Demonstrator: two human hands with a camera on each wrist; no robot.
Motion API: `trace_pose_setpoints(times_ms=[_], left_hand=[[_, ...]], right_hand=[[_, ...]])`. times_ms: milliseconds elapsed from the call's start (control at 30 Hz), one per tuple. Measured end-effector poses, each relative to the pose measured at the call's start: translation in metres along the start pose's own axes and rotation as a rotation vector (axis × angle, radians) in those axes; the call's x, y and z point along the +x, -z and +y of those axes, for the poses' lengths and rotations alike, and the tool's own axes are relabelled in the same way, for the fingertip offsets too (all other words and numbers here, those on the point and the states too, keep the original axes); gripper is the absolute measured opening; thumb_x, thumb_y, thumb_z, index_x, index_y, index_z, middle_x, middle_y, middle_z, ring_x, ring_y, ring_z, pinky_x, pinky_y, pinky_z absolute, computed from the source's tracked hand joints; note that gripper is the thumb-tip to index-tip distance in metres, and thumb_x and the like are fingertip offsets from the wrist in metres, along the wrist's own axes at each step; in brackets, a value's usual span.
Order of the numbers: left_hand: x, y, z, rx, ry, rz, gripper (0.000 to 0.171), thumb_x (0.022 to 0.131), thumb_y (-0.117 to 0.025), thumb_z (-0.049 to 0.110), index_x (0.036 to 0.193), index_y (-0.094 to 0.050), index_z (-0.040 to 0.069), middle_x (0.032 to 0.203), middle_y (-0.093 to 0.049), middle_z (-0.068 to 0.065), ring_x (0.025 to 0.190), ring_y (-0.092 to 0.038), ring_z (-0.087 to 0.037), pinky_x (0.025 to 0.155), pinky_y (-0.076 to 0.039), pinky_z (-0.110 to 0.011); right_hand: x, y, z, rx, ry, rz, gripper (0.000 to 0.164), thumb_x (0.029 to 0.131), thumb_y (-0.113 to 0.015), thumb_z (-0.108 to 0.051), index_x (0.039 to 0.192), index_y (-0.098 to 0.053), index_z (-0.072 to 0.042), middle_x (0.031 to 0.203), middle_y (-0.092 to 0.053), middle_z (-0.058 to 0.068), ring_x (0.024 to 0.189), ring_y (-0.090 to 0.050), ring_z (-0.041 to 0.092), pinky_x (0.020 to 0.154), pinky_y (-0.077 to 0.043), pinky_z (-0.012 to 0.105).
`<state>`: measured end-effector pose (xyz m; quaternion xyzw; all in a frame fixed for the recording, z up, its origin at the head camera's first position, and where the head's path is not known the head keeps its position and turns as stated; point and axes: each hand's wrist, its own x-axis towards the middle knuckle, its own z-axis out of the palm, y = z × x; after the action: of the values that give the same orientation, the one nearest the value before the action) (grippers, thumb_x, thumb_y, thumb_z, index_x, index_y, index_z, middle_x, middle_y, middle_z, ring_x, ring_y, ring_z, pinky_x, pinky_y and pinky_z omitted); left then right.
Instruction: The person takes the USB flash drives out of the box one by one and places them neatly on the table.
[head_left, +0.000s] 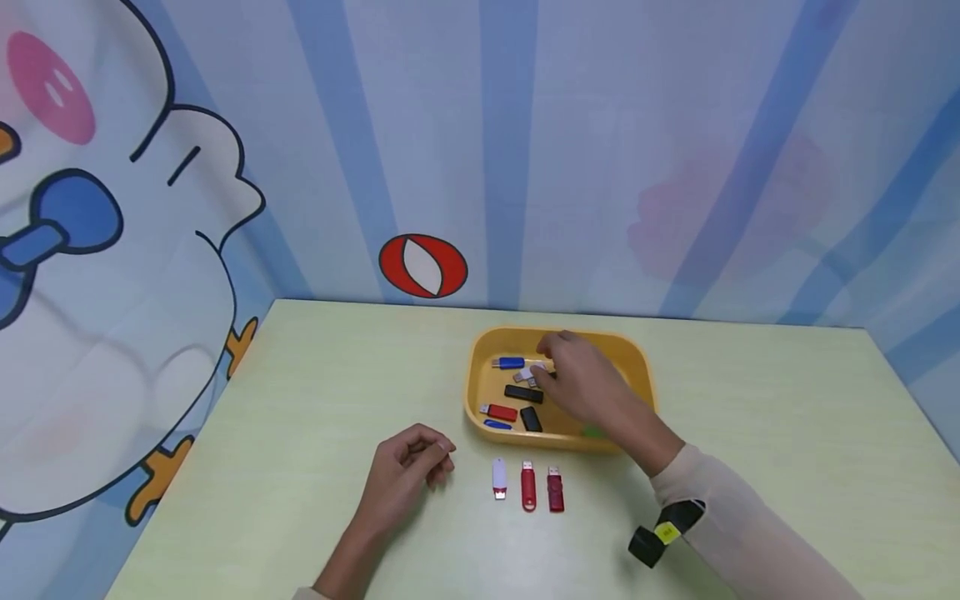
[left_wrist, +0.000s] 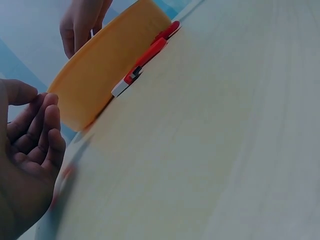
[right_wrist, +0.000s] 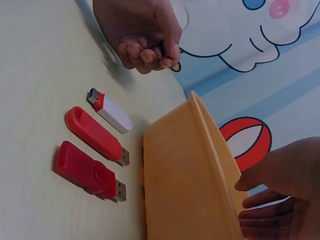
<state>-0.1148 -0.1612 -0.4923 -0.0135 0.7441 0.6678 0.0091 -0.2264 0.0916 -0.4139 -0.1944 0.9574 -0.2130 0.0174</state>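
My right hand point(head_left: 588, 379) reaches into a yellow plastic tray point(head_left: 471, 383), thumb and fingers apart over several USB sticks. Nearest to its thumb lie a white USB stick point(head_left: 522, 377) and a blue one point(head_left: 512, 363). In the right wrist view the far side of the tray hides what lies under those fingers. My left hand point(head_left: 411, 471) hovers by the table in front of the tray, fingers loosely curled and holding nothing. Beside it, a white-and-red USB stick point(head_left: 499, 477), a bright red one point(head_left: 528, 485) and a dark red one point(head_left: 555, 489) lie in a row.
Also in the tray are a black USB stick point(head_left: 523, 393), another black one point(head_left: 531, 419), a red one point(head_left: 501, 412) and a small blue piece point(head_left: 497, 424). A pale table point(head_left: 315, 392) carries everything. Behind it rises a printed cartoon backdrop point(head_left: 585, 167).
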Motion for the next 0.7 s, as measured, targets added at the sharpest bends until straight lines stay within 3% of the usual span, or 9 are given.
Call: trace_pose_setpoints(times_ms=[367,700], left_hand=[[-0.002,0.0,-0.001,-0.009,-0.001,-0.002,0.011,0.103,-0.064,0.004,0.099,-0.071,-0.004,0.082,-0.072,-0.016,0.067,-0.064,-0.013,0.064,-0.056,-0.024],[0.0,-0.002,0.0,-0.009,0.006,0.004,0.011,0.103,-0.064,0.004,0.099,-0.072,-0.003,0.081,-0.072,-0.015,0.066,-0.064,-0.014,0.063,-0.056,-0.024]], right_hand=[[0.017,-0.013,0.0,-0.003,-0.049,-0.085,0.041,0.104,-0.069,-0.027,0.131,-0.065,0.003,0.126,-0.069,0.02,0.085,-0.063,0.022,0.074,-0.058,0.033],[0.027,-0.023,-0.002,-0.081,-0.076,-0.106,0.036,0.103,-0.07,-0.029,0.119,-0.064,0.003,0.094,-0.06,0.012,0.074,-0.059,0.02,0.061,-0.048,0.027]])
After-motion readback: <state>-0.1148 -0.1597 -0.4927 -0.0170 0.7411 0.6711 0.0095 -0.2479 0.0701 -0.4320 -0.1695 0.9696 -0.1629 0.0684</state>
